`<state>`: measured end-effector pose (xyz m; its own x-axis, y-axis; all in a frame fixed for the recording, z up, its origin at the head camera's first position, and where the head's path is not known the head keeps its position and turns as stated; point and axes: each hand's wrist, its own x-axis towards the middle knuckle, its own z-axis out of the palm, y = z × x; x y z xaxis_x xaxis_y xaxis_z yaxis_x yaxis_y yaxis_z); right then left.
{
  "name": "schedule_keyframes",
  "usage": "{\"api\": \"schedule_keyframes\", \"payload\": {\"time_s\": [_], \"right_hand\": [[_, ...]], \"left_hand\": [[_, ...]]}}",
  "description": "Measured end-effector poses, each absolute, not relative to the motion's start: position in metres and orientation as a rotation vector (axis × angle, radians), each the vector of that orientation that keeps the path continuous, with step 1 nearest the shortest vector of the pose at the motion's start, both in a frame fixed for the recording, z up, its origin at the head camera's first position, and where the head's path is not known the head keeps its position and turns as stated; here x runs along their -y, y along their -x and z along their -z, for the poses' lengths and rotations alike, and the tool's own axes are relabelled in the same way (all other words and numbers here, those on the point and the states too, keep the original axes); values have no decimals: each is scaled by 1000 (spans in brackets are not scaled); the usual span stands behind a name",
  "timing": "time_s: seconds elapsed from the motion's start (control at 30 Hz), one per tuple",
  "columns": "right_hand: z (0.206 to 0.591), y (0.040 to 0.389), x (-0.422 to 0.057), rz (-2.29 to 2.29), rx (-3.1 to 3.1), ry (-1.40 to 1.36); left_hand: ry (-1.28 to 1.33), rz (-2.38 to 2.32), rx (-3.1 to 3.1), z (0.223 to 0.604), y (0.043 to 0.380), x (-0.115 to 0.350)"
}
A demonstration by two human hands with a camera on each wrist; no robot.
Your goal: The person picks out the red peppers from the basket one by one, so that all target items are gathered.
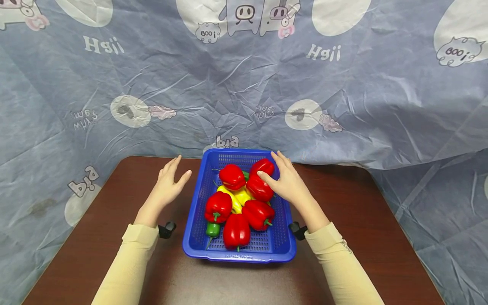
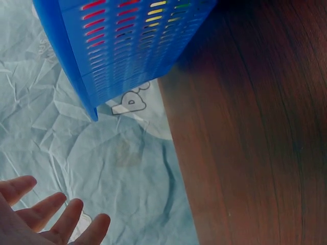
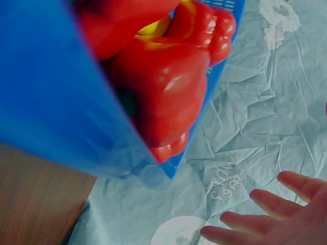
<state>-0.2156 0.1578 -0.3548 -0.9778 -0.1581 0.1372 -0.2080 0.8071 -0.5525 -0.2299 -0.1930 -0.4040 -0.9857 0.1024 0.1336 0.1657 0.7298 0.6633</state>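
A blue plastic basket (image 1: 238, 256) stands in the middle of the table, holding several red bell peppers (image 1: 237, 231), yellow peppers (image 1: 233, 201) and a green pepper (image 1: 213, 230). To its left my left hand (image 1: 166, 182) hovers with fingers extended, apart from the basket. My right hand (image 1: 287, 180) is over the basket's right rim, thumb above the red peppers; whether it touches anything is unclear. The right wrist view shows its fingers (image 3: 250, 224) spread with nothing in them. In the left wrist view the left fingers (image 2: 66, 219) are likewise spread below the basket's slotted side (image 2: 122, 51).
The dark brown wooden table (image 1: 103, 237) extends on both sides of the basket. A grey-blue printed cloth (image 1: 236, 84) hangs behind the table and along its sides. Each wrist carries a black camera mount (image 1: 166, 230).
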Motion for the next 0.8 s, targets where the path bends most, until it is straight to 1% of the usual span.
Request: {"api": "schedule_keyframes", "payload": {"time_s": [0.27,0.8], "right_hand": [[353,217,-147,-1019,2910,-299],[375,224,-133,-1156,2931,-201]], "left_hand": [[225,1199,2824,408,230,189],[236,1392,2764,422,232,180]]}}
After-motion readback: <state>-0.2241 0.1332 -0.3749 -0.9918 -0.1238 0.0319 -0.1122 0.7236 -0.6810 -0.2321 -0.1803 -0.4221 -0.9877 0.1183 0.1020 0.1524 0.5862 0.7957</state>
